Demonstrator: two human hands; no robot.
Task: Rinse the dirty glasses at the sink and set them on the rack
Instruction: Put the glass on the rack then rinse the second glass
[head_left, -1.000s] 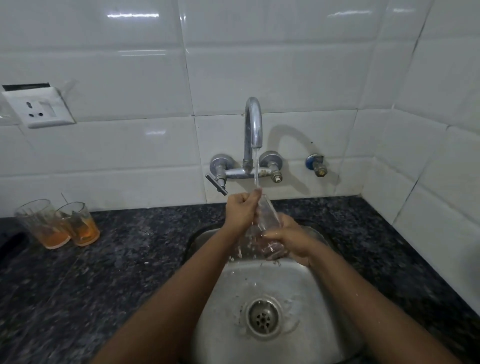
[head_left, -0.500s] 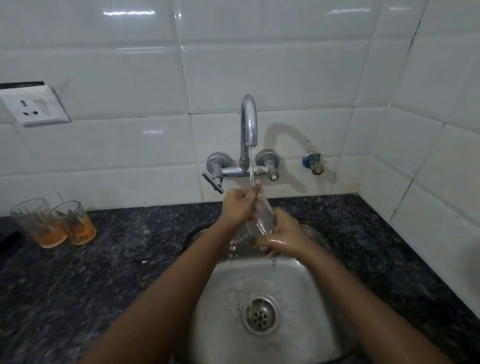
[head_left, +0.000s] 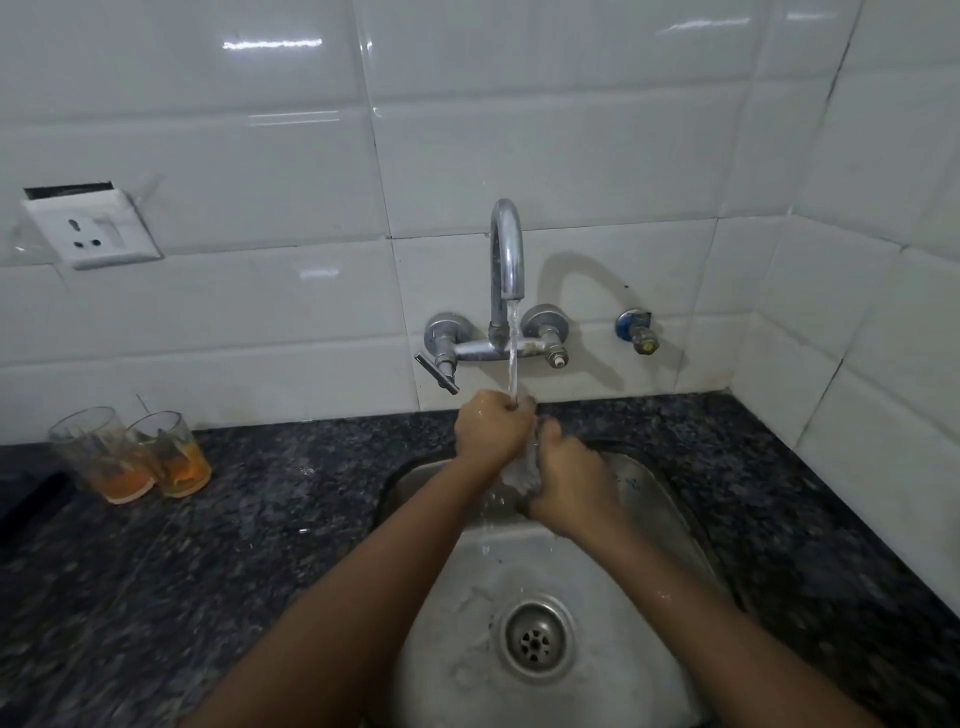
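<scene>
A clear glass (head_left: 521, 470) is held tilted over the steel sink (head_left: 670, 499), under the running stream from the tap (head_left: 506, 254). My left hand (head_left: 491, 428) grips its upper end, fingers curled at the rim where the water lands. My right hand (head_left: 569, 480) wraps its lower part from the right. Most of the glass is hidden between the hands. Two dirty glasses with orange residue (head_left: 96, 452) (head_left: 171, 454) stand together on the dark counter at the left. No rack is in view.
The drain (head_left: 535, 642) lies in the sink's middle. A lever handle (head_left: 436, 371) sticks out left of the tap, and a blue-capped valve (head_left: 636, 332) sits to its right. A wall socket (head_left: 91, 228) is at upper left. Speckled granite counter (head_left: 208, 551) surrounds the sink.
Both hands have closed in around the glass and risen slightly toward the tap; less of the glass shows now. Water keeps running.
</scene>
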